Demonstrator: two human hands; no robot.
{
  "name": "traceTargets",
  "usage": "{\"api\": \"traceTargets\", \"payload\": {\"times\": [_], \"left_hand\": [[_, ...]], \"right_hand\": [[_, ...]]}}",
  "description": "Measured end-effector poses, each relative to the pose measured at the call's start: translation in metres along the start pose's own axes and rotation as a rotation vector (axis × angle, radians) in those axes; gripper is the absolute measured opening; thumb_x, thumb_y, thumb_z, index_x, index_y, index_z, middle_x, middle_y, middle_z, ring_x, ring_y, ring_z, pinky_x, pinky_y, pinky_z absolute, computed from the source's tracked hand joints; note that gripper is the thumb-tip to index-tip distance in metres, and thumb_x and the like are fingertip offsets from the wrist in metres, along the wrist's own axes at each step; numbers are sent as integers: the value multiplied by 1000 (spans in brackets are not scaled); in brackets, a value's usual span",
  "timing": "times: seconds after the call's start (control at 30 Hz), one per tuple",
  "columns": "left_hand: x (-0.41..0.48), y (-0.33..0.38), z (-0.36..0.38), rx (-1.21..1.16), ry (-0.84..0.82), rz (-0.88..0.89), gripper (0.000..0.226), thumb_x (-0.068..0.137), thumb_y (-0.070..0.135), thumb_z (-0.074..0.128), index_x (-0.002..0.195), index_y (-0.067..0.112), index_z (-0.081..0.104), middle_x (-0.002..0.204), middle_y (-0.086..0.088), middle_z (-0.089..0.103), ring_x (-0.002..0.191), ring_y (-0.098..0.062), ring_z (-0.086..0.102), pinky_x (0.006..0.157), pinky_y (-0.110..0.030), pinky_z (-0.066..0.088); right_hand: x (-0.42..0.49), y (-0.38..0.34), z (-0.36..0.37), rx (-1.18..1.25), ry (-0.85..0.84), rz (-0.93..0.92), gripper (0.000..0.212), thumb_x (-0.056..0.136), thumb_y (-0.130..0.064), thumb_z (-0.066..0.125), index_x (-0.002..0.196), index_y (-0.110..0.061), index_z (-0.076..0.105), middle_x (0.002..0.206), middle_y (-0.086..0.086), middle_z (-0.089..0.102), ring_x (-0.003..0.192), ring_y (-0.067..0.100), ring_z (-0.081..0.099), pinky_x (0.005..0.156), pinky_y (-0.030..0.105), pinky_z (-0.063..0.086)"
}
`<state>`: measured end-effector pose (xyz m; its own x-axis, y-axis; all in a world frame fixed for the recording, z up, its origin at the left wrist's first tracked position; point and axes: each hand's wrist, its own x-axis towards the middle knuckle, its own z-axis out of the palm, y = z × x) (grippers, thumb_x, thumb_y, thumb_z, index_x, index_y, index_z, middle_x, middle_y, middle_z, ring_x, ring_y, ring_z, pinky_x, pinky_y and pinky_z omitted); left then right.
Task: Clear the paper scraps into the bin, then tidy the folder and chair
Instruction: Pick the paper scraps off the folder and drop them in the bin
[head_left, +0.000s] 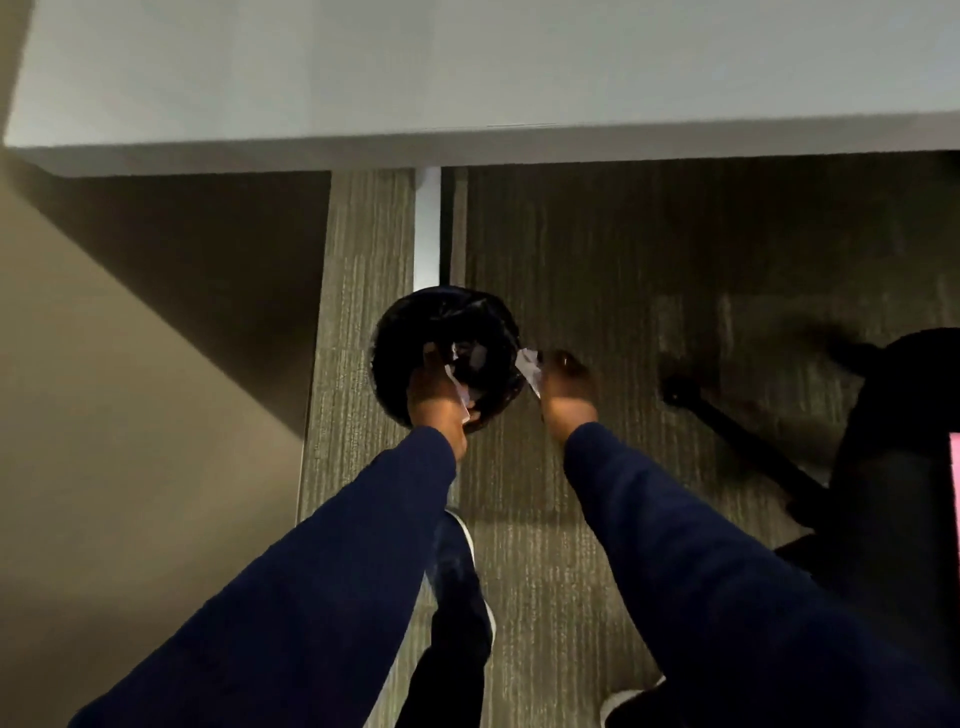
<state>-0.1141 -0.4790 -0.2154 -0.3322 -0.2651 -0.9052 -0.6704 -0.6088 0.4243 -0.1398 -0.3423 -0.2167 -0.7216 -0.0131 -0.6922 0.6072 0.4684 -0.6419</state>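
Note:
A round black bin (415, 338) with a dark liner stands on the carpet under the white desk edge. My left hand (434, 400) hangs over its near rim, shut on a white paper scrap (457, 387). My right hand (566, 389) is just right of the bin, shut on another white paper scrap (527, 366) that pokes toward the rim. Pale scraps (470, 356) lie inside the bin. A black chair (883, 426) stands at the right, its base leg and castor (675, 391) reaching toward my right hand. No folder can be made out for certain.
The white desk (467, 78) spans the top, with a white leg (427, 223) behind the bin. A beige wall (130, 415) closes the left side. My shoes (462, 551) stand on the grey carpet (571, 519). A pink sliver (955, 467) shows at the right edge.

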Motion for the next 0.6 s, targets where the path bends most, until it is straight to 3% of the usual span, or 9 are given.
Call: {"api": "traceTargets", "payload": {"times": [0.07,0.13,0.17,0.23,0.33,0.43,0.5,0.6], "left_hand": [[12,7,-13,-47,40,38,73,100,63,25,151,13,38,128,-23,58,115,-39,58,107,-52,37],[21,13,-24,-113,39,50,69,100,62,28,149,15,41,93,-11,57,83,-28,56,94,-50,40],[25,15,-28,-141,50,52,65,100,60,30,148,18,43,92,-6,56,84,-26,55,87,-47,41],[32,21,-36,-167,88,52,58,101,57,35,146,20,46,115,-5,60,108,-31,59,81,-44,44],[43,25,-45,-168,88,41,57,102,56,34,146,21,45,144,-7,52,129,-34,51,92,-50,47],[51,27,-52,-164,104,62,75,96,71,29,149,19,42,145,-11,51,131,-36,51,104,-54,46],[52,28,-55,-193,81,60,79,93,75,29,148,20,42,145,-11,51,130,-35,51,104,-51,45],[47,26,-58,-163,88,68,78,91,77,28,144,23,48,140,-11,56,125,-33,55,100,-45,47]], "right_hand": [[10,-11,21,-35,-32,23,37,98,-41,54,114,-13,72,114,5,71,100,23,66,76,25,46],[17,-14,39,-71,-53,33,41,99,-46,49,113,-15,71,111,8,71,96,25,65,67,22,42],[21,-11,47,-73,-59,20,41,100,-44,47,115,-14,70,114,10,70,99,27,65,68,22,40],[23,-12,62,50,-51,60,40,102,-40,46,120,-12,66,120,14,67,106,30,64,74,25,42],[26,-20,79,318,-55,145,35,100,-42,49,120,-15,60,121,9,64,97,27,65,73,37,56],[32,-28,93,500,-192,271,47,102,-49,43,139,-21,49,126,4,58,118,31,60,92,46,55],[35,-31,98,562,-235,342,51,102,-50,40,145,-22,43,124,5,52,127,33,53,94,41,49],[40,-31,101,531,-249,277,51,105,-42,38,149,-17,38,134,4,49,133,33,47,90,38,48]]}}
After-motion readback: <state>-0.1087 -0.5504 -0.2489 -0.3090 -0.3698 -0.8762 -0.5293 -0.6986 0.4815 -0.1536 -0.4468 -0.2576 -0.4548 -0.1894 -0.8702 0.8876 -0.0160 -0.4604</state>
